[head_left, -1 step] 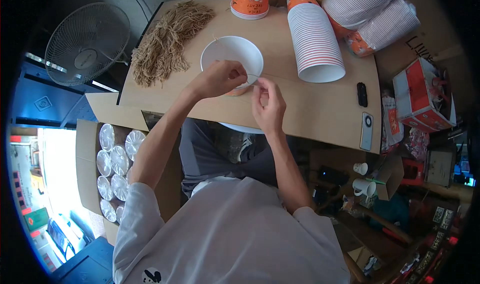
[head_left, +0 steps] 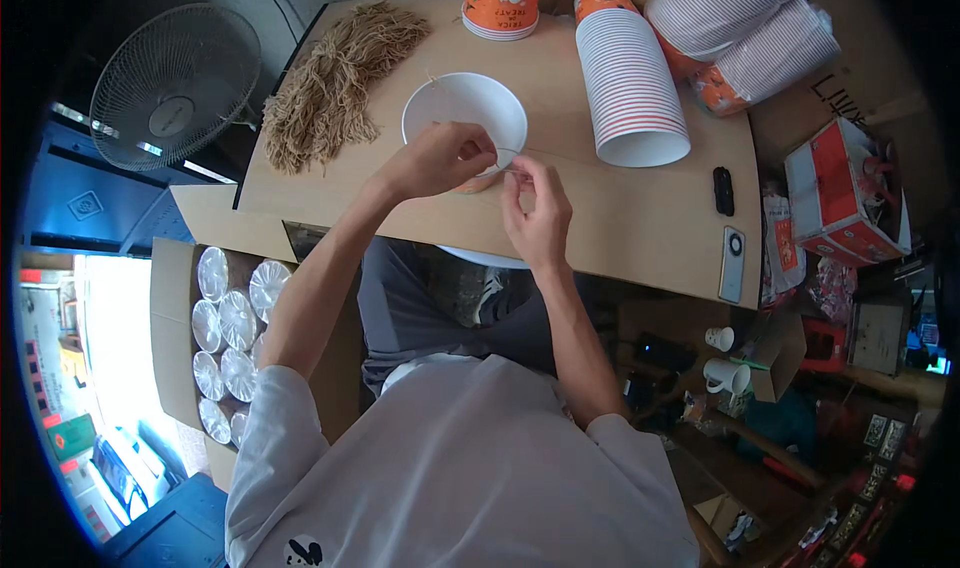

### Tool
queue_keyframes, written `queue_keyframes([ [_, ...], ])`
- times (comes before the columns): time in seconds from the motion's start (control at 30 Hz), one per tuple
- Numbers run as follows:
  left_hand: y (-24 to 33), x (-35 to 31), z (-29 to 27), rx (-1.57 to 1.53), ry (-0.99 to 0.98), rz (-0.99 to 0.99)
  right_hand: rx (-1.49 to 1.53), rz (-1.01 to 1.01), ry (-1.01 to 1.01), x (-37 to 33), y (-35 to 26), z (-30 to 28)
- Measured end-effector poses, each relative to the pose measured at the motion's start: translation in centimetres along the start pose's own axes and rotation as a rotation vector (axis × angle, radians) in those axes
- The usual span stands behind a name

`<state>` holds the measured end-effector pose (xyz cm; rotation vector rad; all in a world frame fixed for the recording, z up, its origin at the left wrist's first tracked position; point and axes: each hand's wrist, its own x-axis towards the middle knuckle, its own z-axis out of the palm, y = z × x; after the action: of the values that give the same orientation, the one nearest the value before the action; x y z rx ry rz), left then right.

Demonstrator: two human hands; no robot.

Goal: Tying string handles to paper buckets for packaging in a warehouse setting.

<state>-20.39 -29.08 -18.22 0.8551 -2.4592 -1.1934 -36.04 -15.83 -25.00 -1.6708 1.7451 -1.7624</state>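
Observation:
A white-lined paper bucket (head_left: pixel 495 105) with an orange outside stands near the table's front edge. My left hand (head_left: pixel 445 158) reaches over its near rim, fingers curled in a pinch. Just right of that rim, my right hand (head_left: pixel 538 208) is closed with thumb and forefinger together. A thin cord (head_left: pixel 511 152) spans the small gap between both hands' fingertips; how it meets the near rim is hidden by my fingers. On the far rim a short tan cord end sticks up. Left of the bucket lies a heap of tan cords (head_left: pixel 335 93).
Nested buckets (head_left: pixel 635 88) lie on their side to the right, with wrapped stacks (head_left: pixel 765 43) behind. An orange bucket (head_left: pixel 502 3) stands at the back. A black object (head_left: pixel 723 190) and a phone (head_left: pixel 733 264) rest near the right edge. A fan (head_left: pixel 175 88) and a carton (head_left: pixel 175 338) are left.

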Motion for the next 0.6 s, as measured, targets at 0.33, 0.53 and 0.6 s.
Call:
queue_keyframes([
  [0.33,0.4,-0.7,0.4,-0.14,0.09,0.125,0.033,0.041,-0.065,1.8,-1.1,0.4],
  [0.53,-2.2,1.6,1.4,-0.059,0.028,0.145,-0.095,-0.114,-0.108,2.2,-1.3,-0.9],
  [0.6,-2.6,2.2,2.0,0.003,0.051,0.186,-0.097,-0.132,-0.128,2.2,-1.5,-1.2],
])
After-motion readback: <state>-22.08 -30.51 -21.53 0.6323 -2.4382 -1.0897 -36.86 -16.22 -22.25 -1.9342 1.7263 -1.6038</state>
